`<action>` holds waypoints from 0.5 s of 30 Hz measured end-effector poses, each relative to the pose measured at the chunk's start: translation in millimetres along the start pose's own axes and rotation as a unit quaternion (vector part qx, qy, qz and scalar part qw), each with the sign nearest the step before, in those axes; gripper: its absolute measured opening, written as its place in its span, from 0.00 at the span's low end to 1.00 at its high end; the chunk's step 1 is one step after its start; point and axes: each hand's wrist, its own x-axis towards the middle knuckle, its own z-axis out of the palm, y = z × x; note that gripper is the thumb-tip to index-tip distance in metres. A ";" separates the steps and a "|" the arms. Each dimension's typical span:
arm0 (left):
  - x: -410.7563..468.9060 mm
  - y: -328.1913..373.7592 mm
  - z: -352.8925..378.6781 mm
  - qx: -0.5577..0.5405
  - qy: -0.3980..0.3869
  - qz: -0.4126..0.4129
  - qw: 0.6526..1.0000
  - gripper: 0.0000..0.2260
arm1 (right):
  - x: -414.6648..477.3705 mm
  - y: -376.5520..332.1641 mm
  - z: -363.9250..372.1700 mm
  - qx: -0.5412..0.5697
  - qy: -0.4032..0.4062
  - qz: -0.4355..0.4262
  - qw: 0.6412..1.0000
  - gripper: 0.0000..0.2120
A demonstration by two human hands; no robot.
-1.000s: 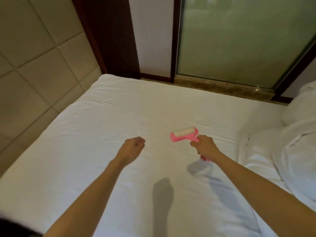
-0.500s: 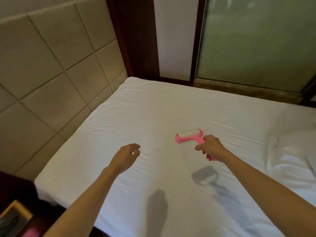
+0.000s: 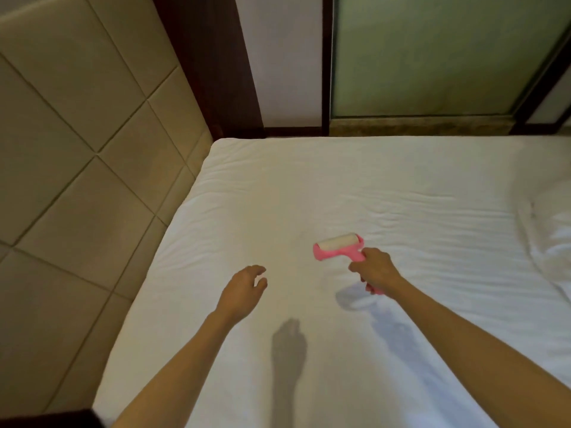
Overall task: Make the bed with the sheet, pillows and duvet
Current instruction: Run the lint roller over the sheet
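A white sheet (image 3: pixel 355 193) covers the mattress, smooth near the headboard and finely wrinkled toward the right. My right hand (image 3: pixel 375 270) grips the handle of a pink lint roller (image 3: pixel 338 248), whose pale roll is held just above the sheet at mid-bed. My left hand (image 3: pixel 242 288) hovers over the sheet to the left of the roller, fingers loosely spread and holding nothing. A bunched white duvet or pillow (image 3: pixel 553 239) lies at the right edge, mostly cut off by the frame.
A beige padded headboard (image 3: pixel 71 168) runs along the left side of the bed. Beyond the far edge stand a dark wooden post (image 3: pixel 213 63) and a frosted glass panel (image 3: pixel 432 54). A dark piece of furniture (image 3: pixel 46 420) shows at the bottom left corner.
The view has swung left toward the headboard, so the pile of bedding has slid to the right edge. The lint roller has shifted slightly over the sheet. My left hand's fingers have opened.
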 end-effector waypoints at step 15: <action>45.1 -60.0 0.2 0.029 0.014 -0.039 0.999 0.18 | 69.5 -20.1 57.8 -0.007 0.006 0.042 0.999 0.07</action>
